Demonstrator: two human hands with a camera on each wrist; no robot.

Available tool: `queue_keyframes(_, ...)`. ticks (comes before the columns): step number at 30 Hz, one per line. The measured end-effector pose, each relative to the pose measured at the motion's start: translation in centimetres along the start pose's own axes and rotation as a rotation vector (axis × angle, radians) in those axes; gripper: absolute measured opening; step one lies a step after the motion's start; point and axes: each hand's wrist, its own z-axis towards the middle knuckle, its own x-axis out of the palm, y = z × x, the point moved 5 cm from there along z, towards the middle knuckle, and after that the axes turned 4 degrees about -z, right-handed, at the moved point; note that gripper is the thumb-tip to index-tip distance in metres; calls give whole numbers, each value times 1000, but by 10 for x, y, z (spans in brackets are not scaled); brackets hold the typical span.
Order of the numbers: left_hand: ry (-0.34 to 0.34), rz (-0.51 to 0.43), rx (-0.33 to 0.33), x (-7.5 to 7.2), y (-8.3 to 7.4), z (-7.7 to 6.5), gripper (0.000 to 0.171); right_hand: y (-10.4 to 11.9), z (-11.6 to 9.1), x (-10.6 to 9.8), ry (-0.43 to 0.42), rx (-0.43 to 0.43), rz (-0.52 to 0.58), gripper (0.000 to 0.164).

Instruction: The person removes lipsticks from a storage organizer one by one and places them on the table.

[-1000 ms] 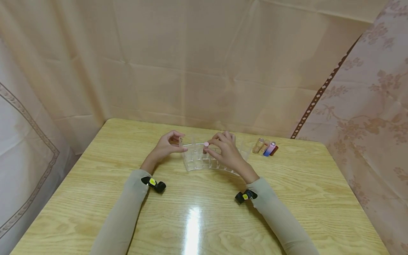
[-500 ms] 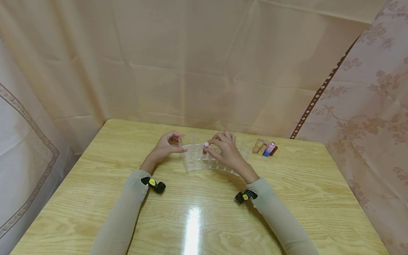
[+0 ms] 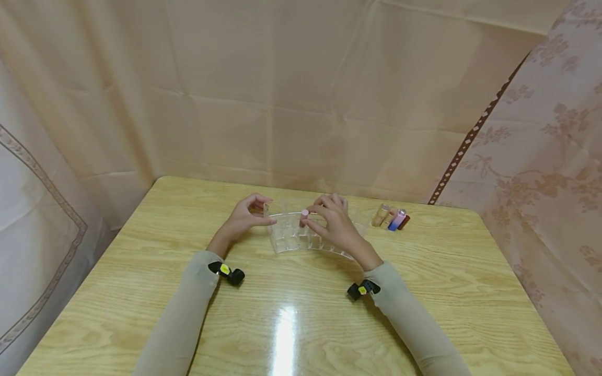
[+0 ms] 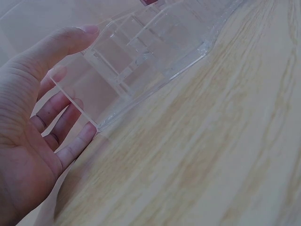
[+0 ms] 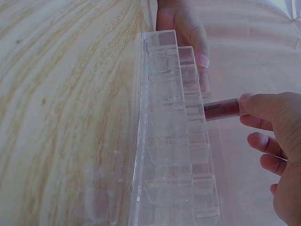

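Note:
A clear, stepped lipstick organizer with a curved front and several compartments stands on the table. My left hand grips its left end; in the left wrist view the thumb lies along the top and the fingers show behind the transparent end wall. My right hand pinches the pink top end of a lipstick tube between thumb and index finger, the other fingers loosely bent. In the right wrist view the tube's lower end is at the organizer's upper back row, its mauve body mostly exposed.
Right of the organizer, several cosmetic tubes lie close together: a gold-toned one, a pink-to-blue one and a dark red one. Beige curtains hang behind the wood-grain table.

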Motion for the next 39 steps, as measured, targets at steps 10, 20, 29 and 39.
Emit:
queue_keyframes(10,7,-16,-2,1,0,0,60,2,0,-5,-28,-8,4,23)
queue_keyframes(20,5,-6,-6,1,-1,-1,60,-2,0,-8,-29,8,39,19)
queue_keyframes(29,9,-23,-4,-1,1,0,61,-1,1,-11,-53,-9,47,19)
queue_keyframes(39,13,-36,-19,-4,26,12,62,-5,0,-16,-66,1,34,19)
